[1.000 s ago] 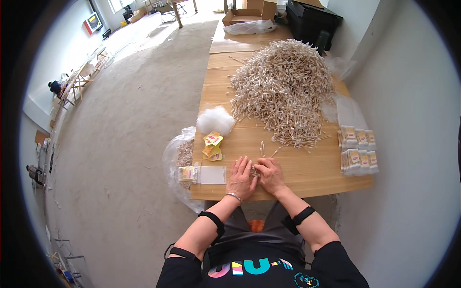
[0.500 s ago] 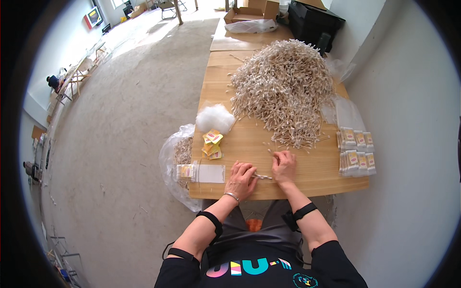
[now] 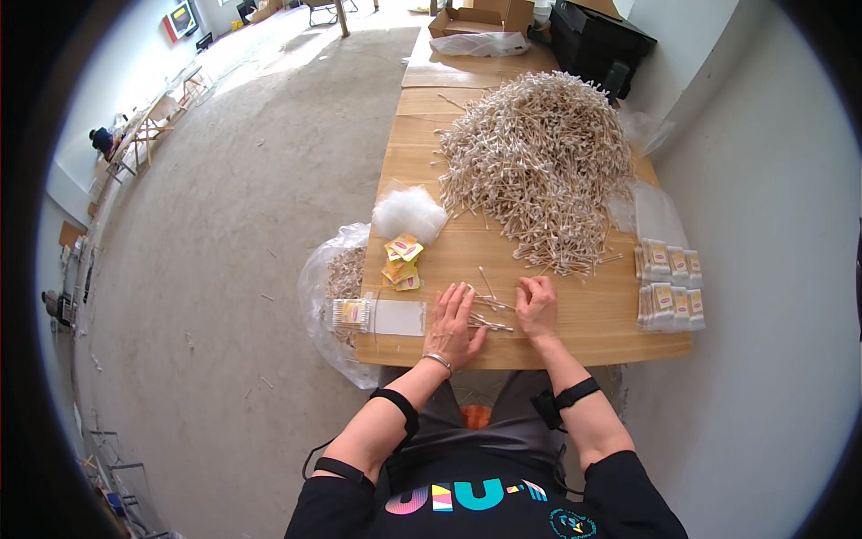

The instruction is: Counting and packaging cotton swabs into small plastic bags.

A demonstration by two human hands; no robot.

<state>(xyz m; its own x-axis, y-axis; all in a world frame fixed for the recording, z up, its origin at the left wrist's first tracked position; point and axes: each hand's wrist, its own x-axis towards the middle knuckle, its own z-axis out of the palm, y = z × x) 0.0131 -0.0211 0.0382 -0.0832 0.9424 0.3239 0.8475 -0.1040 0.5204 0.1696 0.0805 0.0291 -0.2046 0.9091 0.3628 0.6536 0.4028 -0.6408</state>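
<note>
My left hand (image 3: 453, 325) lies flat on the table near its front edge, fingers stretched forward. Several loose cotton swabs (image 3: 489, 324) stick out from beside and under it, toward my other hand. To their right, my right hand (image 3: 537, 307) rests on the wood with fingers curled closed; whatever may be in them is hidden. Beyond both hands rises a large heap of cotton swabs (image 3: 539, 162). Left of my left hand are a white card (image 3: 399, 318) and a filled pack of swabs (image 3: 351, 313) at the table's left edge.
Yellow printed cards (image 3: 403, 260) lie below a pile of clear plastic bags (image 3: 408, 214). Two rows of filled packs (image 3: 670, 283) stand at the right edge by the wall. A plastic sack of swabs (image 3: 344, 274) hangs by the left edge. Boxes (image 3: 485, 20) occupy the far end.
My left hand has flattened and its fingers have straightened. More swabs now lie spread between my hands. My right hand's fingers have curled in. The view has shifted slightly.
</note>
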